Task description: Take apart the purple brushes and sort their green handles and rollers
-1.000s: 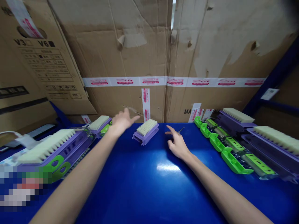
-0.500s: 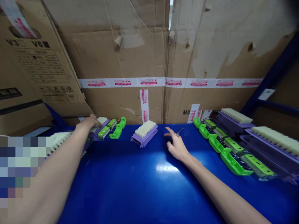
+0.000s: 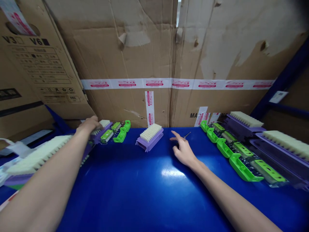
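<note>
At the back left, my left hand (image 3: 89,125) bends down over a purple brush piece with cream bristles (image 3: 104,124); its fingertips are hidden. My right hand (image 3: 182,149) rests on the blue table, fingers apart. Beside and partly under it lies a thin metal shaft (image 3: 187,135), like a screwdriver's, with a dark part showing between finger and thumb. Between my hands sits another purple brush block (image 3: 150,137), bristles up, touched by neither hand. Right of the left hand are clear-and-green parts (image 3: 107,137) and bright green curved pieces (image 3: 122,132).
Along the right lie a row of green curved pieces (image 3: 224,148), clear-and-green parts (image 3: 269,170) and purple brush blocks (image 3: 287,145). A large brush block (image 3: 38,154) and a white plug with cable (image 3: 20,149) are at left. Cardboard walls (image 3: 116,106) close off the back.
The view has shifted slightly. My left hand has moved a little toward its own wrist side, left, still over the brush piece. My right hand has stayed almost in place.
</note>
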`<action>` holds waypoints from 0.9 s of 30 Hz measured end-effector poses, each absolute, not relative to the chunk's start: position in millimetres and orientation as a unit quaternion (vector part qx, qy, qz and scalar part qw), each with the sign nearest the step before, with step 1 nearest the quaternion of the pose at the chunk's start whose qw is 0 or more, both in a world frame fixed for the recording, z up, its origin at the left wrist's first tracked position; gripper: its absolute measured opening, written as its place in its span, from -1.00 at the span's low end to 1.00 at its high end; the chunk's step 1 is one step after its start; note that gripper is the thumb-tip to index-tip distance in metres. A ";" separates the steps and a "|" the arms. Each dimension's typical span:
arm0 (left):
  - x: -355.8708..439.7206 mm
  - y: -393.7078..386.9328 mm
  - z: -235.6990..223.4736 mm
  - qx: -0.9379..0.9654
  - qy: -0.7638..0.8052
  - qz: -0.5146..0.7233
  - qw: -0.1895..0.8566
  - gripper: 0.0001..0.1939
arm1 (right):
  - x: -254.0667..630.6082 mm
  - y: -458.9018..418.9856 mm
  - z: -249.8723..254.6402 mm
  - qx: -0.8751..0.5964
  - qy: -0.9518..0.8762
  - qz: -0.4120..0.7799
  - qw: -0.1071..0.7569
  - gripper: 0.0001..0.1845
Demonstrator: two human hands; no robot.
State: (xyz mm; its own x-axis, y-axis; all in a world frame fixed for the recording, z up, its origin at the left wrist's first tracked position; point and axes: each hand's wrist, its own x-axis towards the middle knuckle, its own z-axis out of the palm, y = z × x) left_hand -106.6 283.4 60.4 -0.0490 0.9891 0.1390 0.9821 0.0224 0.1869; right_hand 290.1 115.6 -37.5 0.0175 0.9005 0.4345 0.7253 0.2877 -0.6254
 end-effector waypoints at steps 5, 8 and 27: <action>-91.8 267.3 80.3 0.639 0.767 0.046 0.017 -0.12 | 290.9 116.5 -38.9 -0.590 -0.697 0.104 0.394 -0.24; -78.7 257.8 95.3 0.630 0.776 0.046 -0.001 -0.16 | 291.2 116.8 -39.6 -0.587 -0.699 0.102 0.395 -0.24; 9.1 116.6 118.4 0.782 0.560 0.260 0.086 -0.43 | 290.0 114.5 -37.2 -0.587 -0.701 0.097 0.393 -0.26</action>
